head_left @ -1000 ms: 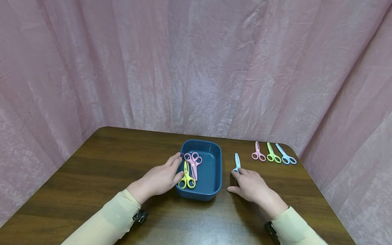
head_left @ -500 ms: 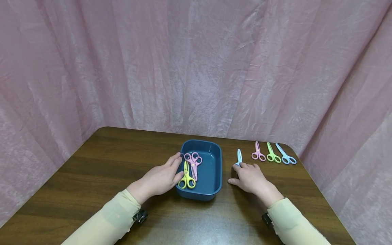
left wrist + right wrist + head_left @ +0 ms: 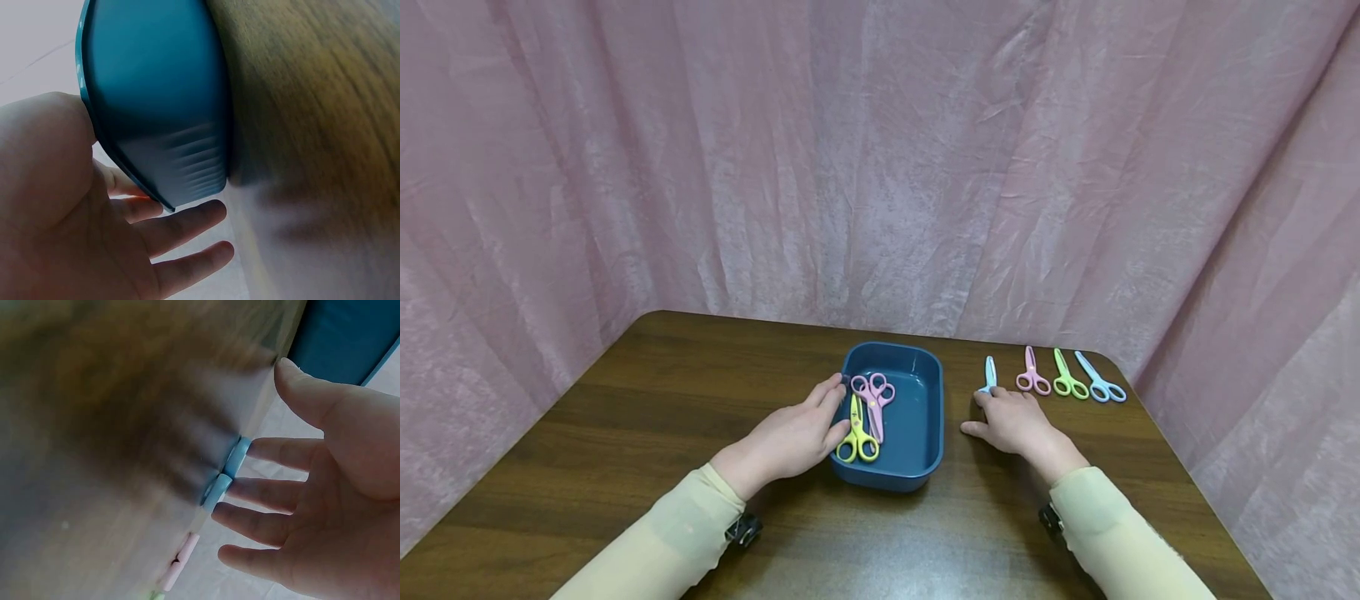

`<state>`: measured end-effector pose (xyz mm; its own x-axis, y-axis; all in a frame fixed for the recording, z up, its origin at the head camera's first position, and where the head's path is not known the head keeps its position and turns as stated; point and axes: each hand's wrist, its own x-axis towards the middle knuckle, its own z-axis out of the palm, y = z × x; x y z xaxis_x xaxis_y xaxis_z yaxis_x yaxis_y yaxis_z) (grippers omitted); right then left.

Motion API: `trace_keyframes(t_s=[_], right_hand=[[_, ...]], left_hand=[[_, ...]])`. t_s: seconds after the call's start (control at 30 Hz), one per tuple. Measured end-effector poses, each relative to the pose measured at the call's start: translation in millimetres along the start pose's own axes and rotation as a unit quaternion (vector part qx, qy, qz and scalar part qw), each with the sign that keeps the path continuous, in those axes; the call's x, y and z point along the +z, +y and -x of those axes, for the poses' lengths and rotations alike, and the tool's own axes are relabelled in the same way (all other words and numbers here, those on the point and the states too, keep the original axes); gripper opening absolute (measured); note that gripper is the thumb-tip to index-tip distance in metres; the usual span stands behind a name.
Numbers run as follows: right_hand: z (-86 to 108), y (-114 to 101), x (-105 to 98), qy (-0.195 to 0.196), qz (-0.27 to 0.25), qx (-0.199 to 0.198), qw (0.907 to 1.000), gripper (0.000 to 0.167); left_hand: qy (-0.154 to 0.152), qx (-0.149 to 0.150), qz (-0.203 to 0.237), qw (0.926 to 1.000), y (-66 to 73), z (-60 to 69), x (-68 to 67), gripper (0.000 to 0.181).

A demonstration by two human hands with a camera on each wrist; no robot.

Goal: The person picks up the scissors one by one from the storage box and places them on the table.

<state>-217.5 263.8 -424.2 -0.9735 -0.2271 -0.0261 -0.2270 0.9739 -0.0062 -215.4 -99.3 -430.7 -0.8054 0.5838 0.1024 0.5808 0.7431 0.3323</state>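
Observation:
In the head view, my left hand [image 3: 792, 431] rests on the left rim of a dark blue plastic bin [image 3: 929, 417]. Its fingers look fairly straight against the bin in the left wrist view. Inside the bin lie pink scissors [image 3: 874, 400] partly over yellow-green scissors [image 3: 857, 425]; something beneath them is mostly hidden. To the right of the bin, my right hand [image 3: 1017, 421] touches the handle loops of light blue scissors [image 3: 990, 373] lying flat on the table. The right wrist view shows straight fingertips against the two blue loops [image 3: 236, 456], thumb held apart.
Pink scissors [image 3: 1031, 371], green scissors [image 3: 1067, 377] and blue scissors [image 3: 1099, 379] stand in a row at the back right of the wooden table [image 3: 715, 367]. A pink curtain [image 3: 880, 167] hangs behind the table's far edge.
My right hand has slid the light blue scissors away from me and slightly right, closer to the row. My left hand and the bin have stayed in place.

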Motion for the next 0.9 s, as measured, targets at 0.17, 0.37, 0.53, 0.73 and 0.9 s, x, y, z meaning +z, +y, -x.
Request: trace_keyframes(t_s=[0.17,0.37,0.53,0.73,0.9], right_hand=[[-10.6,12.2,8.2,0.007,0.004,-0.004,1.0,0.066],[-17.3,17.3,7.1,0.006,0.005,0.0,1.0,0.066],[-19.8,14.0,-0.2,-0.011,0.001,0.012,0.9999,0.065],[-23.5,19.1,1.1,-0.013,-0.006,0.017,0.9997,0.065],[-29.3,27.0,8.3,-0.002,-0.003,0.011,0.9999,0.066]], left_hand=[[-0.002,0.0,0.0,1.0,0.9,0.4,-0.6,0.069],[0.001,0.0,-0.002,1.0,2.0,0.3,-1.2,0.068],[0.002,0.001,-0.003,1.0,1.9,0.3,-1.2,0.068],[0.001,0.001,-0.002,1.0,1.5,0.3,-1.3,0.068],[0.001,0.002,-0.001,1.0,2.1,0.4,-2.2,0.068]])
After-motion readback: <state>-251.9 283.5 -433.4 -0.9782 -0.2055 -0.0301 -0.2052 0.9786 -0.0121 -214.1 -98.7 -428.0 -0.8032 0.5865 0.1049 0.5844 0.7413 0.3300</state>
